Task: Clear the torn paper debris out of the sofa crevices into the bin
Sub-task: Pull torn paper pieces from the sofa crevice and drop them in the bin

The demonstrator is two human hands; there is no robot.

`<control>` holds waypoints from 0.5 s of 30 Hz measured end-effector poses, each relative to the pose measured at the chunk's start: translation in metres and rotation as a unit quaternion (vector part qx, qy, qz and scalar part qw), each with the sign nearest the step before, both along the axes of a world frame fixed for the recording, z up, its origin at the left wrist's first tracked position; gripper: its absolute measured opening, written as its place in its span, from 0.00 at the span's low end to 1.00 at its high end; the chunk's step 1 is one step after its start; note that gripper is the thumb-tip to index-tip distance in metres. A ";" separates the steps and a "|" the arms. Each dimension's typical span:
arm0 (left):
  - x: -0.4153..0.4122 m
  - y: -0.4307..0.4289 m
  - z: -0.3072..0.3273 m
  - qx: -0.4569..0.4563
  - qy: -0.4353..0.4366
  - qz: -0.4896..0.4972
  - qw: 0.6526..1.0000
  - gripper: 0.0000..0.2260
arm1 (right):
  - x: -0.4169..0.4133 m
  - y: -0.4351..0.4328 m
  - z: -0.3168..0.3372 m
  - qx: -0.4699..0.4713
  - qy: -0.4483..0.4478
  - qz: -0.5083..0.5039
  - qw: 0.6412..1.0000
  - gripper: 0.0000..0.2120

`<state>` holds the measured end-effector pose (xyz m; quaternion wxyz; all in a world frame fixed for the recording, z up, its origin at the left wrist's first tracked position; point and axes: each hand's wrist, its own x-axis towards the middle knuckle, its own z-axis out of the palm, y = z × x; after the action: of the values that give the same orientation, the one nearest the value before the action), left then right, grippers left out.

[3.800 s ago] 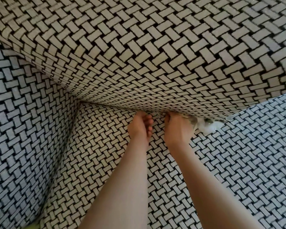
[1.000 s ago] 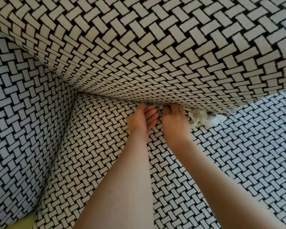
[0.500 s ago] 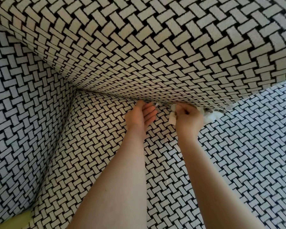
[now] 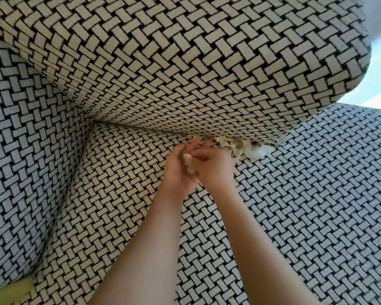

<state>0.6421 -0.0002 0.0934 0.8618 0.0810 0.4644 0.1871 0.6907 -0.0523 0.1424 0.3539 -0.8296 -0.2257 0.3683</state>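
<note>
Torn white paper scraps [image 4: 249, 148] stick out of the crevice between the sofa's back cushion [image 4: 185, 62] and the seat [image 4: 295, 194]. Just in front of that crevice my two hands meet above the seat. My right hand [image 4: 216, 170] is closed around a small white paper piece [image 4: 190, 170], which shows between the two hands. My left hand [image 4: 178, 170] is cupped against the right, fingers spread and pointing up at the crevice. How much paper lies between the palms is hidden. The bin is out of view.
The sofa's armrest [image 4: 26, 139] rises on the left, covered in the same black-and-white woven pattern. A yellow-green object [image 4: 7, 292] peeks in at the bottom left corner. Bright light shows past the cushion at the upper right.
My right hand has drawn back from the crevice with a paper piece and moved left against my left hand. The left hand has turned its palm toward the right.
</note>
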 end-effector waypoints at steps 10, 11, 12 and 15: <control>0.018 0.004 -0.002 -0.013 0.112 -0.003 0.994 0.14 | 0.009 -0.009 -0.001 0.069 0.000 -0.103 0.992 0.13; 0.020 0.004 0.000 -0.020 0.115 0.003 0.993 0.16 | 0.012 -0.013 -0.003 0.087 -0.009 -0.157 0.984 0.12; 0.021 0.004 0.003 -0.027 0.117 0.004 0.993 0.16 | 0.016 -0.017 -0.006 0.107 -0.017 -0.219 0.970 0.11; 0.025 0.002 0.006 -0.023 0.158 -0.009 0.987 0.16 | 0.033 -0.024 -0.016 0.112 -0.033 -0.335 0.935 0.06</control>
<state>0.6669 0.0022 0.0992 0.7811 0.0937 0.5979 0.1538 0.7238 -0.0765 0.1262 0.5398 -0.8236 0.0143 0.1735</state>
